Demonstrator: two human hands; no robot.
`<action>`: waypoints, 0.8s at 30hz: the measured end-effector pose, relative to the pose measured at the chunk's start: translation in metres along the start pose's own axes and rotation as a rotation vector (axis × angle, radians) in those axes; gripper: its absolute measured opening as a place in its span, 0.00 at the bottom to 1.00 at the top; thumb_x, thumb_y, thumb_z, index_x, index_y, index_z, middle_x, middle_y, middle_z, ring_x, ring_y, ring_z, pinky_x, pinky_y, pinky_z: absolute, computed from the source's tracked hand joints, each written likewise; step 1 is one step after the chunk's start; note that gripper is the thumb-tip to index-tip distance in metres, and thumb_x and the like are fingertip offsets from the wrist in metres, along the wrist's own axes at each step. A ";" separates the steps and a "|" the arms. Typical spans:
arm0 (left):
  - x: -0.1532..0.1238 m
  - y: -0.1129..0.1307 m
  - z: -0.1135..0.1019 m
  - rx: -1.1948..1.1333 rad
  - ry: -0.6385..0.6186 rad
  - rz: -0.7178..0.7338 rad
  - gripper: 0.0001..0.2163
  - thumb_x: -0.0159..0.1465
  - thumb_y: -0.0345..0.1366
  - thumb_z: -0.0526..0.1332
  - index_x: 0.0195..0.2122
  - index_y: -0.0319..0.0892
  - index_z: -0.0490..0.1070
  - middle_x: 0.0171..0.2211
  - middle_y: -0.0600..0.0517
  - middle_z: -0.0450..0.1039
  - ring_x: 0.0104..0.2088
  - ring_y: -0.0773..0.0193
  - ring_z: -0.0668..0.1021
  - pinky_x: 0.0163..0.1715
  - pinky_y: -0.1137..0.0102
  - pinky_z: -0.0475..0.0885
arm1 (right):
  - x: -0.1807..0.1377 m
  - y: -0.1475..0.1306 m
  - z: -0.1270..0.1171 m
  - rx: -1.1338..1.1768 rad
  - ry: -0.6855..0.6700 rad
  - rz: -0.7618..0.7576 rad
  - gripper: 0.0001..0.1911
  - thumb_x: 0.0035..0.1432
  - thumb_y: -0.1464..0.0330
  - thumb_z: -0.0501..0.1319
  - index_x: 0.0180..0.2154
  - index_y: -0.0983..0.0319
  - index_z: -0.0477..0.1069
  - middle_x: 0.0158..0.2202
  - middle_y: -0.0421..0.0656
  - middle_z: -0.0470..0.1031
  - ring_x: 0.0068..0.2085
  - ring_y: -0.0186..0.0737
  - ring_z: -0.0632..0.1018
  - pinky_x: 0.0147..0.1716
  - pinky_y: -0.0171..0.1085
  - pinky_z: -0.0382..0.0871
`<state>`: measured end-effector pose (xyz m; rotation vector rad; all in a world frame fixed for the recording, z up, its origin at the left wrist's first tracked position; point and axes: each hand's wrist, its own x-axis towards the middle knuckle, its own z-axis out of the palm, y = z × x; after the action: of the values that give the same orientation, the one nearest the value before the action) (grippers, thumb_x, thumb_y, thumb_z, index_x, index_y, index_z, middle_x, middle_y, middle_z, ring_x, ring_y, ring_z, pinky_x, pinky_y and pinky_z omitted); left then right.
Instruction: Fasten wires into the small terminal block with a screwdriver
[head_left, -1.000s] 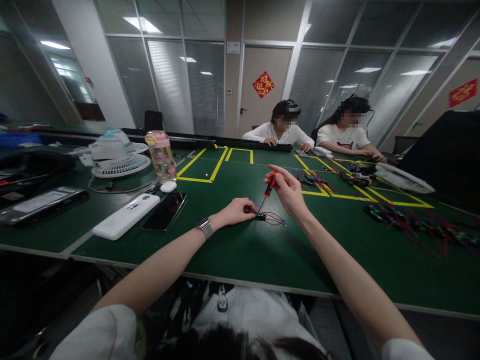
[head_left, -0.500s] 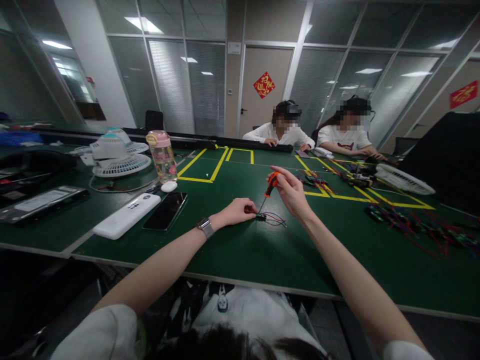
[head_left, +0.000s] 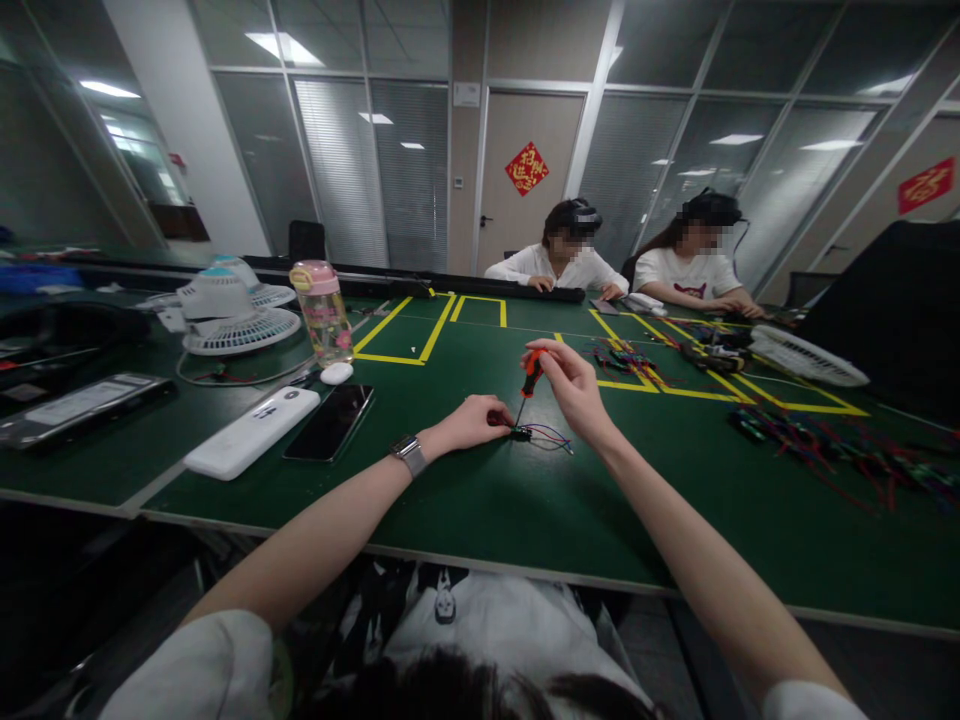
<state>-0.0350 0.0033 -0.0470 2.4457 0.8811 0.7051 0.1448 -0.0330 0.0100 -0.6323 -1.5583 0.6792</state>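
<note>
My right hand (head_left: 571, 385) grips the handle of an orange and black screwdriver (head_left: 533, 375) between thumb and fingers. The screwdriver leans a little, its thin shaft pointing down to a small green terminal block (head_left: 520, 433) on the green table. My left hand (head_left: 480, 422), with a watch on its wrist, pinches the left side of that block and holds it against the tabletop. Red and blue wires (head_left: 551, 434) loop out from the block's right side. The exact spot the tip touches is too small to make out.
Left of my arms lie a black phone (head_left: 330, 424), a white power bank (head_left: 253, 432) and a pink-lidded bottle (head_left: 322, 315), with white fans (head_left: 241, 328) behind. Wired parts (head_left: 832, 450) are heaped at right. Two people (head_left: 566, 255) sit across the table.
My right hand and the screwdriver handle have shifted slightly left and down, so the screwdriver stands more upright. My left hand keeps its hold on the block.
</note>
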 end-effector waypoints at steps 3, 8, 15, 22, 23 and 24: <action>0.000 0.000 0.000 -0.007 0.000 0.008 0.05 0.60 0.31 0.65 0.36 0.38 0.79 0.35 0.49 0.77 0.35 0.63 0.78 0.38 0.73 0.71 | -0.001 0.004 0.003 0.098 -0.038 0.000 0.12 0.64 0.59 0.57 0.45 0.56 0.73 0.34 0.41 0.75 0.31 0.34 0.74 0.34 0.37 0.71; 0.000 0.001 0.001 -0.010 0.006 -0.021 0.07 0.60 0.33 0.66 0.38 0.38 0.79 0.34 0.49 0.78 0.33 0.63 0.78 0.35 0.73 0.70 | -0.002 0.009 0.001 0.055 0.043 0.021 0.10 0.59 0.58 0.63 0.40 0.56 0.75 0.34 0.40 0.73 0.30 0.34 0.73 0.31 0.35 0.71; -0.001 0.001 0.000 -0.002 -0.003 0.001 0.06 0.60 0.33 0.66 0.37 0.38 0.80 0.36 0.49 0.78 0.35 0.63 0.78 0.38 0.73 0.71 | 0.000 0.009 0.000 0.131 0.031 0.078 0.14 0.60 0.56 0.61 0.44 0.55 0.73 0.34 0.40 0.75 0.35 0.36 0.76 0.38 0.37 0.72; -0.001 0.003 0.000 -0.004 0.009 -0.005 0.05 0.60 0.32 0.66 0.37 0.38 0.79 0.35 0.49 0.78 0.35 0.63 0.78 0.38 0.73 0.71 | 0.000 0.008 0.002 0.207 0.066 0.092 0.12 0.58 0.55 0.62 0.38 0.56 0.71 0.33 0.39 0.75 0.34 0.37 0.76 0.36 0.37 0.73; -0.002 0.003 0.000 -0.005 0.008 -0.006 0.05 0.60 0.32 0.66 0.37 0.38 0.79 0.35 0.49 0.78 0.35 0.63 0.78 0.38 0.73 0.71 | 0.000 0.008 0.002 0.186 0.078 0.088 0.12 0.58 0.56 0.63 0.37 0.56 0.71 0.32 0.39 0.74 0.33 0.36 0.75 0.33 0.36 0.72; -0.002 0.003 0.000 -0.006 0.007 -0.008 0.06 0.60 0.32 0.66 0.37 0.38 0.79 0.35 0.49 0.78 0.35 0.63 0.78 0.37 0.73 0.71 | 0.000 0.008 0.001 0.165 0.085 0.083 0.11 0.57 0.56 0.64 0.37 0.56 0.72 0.30 0.38 0.72 0.31 0.36 0.75 0.31 0.35 0.71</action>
<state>-0.0350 0.0003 -0.0457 2.4346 0.8895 0.7133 0.1437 -0.0275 0.0036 -0.5975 -1.3872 0.8240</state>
